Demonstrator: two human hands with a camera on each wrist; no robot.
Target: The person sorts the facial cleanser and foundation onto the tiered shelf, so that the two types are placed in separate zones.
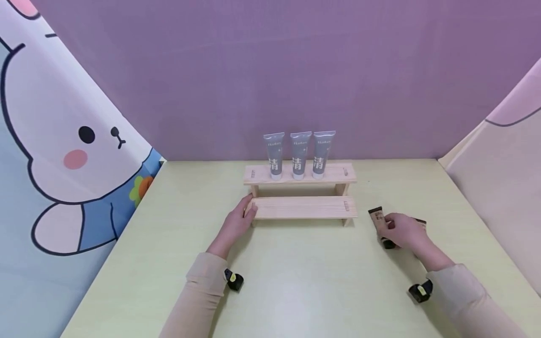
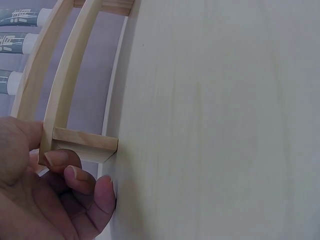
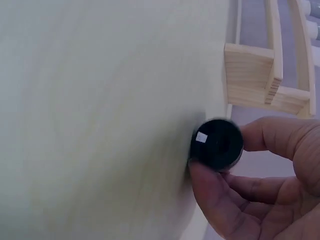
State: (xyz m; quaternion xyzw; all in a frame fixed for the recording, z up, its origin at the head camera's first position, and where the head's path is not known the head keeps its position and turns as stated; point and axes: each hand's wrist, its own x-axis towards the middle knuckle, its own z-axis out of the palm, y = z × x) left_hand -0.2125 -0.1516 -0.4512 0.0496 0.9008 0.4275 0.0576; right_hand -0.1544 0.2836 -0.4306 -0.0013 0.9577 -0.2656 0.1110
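Observation:
A two-step wooden rack (image 1: 302,207) stands on the table, with three grey squeeze tubes (image 1: 298,157) upright on white caps along its upper step. My left hand (image 1: 237,223) grips the left end of the lower step, thumb and fingertips (image 2: 59,158) on either side of the board. To the right of the rack, my right hand (image 1: 403,230) pinches a brown squeeze tube (image 1: 377,219), which leans with its black cap (image 3: 218,145) downward, close over the table. Partly hidden behind that hand is another brown tube (image 1: 421,222).
The pale wooden table (image 1: 304,277) ends at a purple backdrop (image 1: 270,80). Cartoon-printed cloth (image 1: 63,141) hangs at the left, and more cloth (image 1: 503,164) at the right. A small black camera (image 1: 234,280) is strapped at the left wrist, another camera (image 1: 420,292) at the right.

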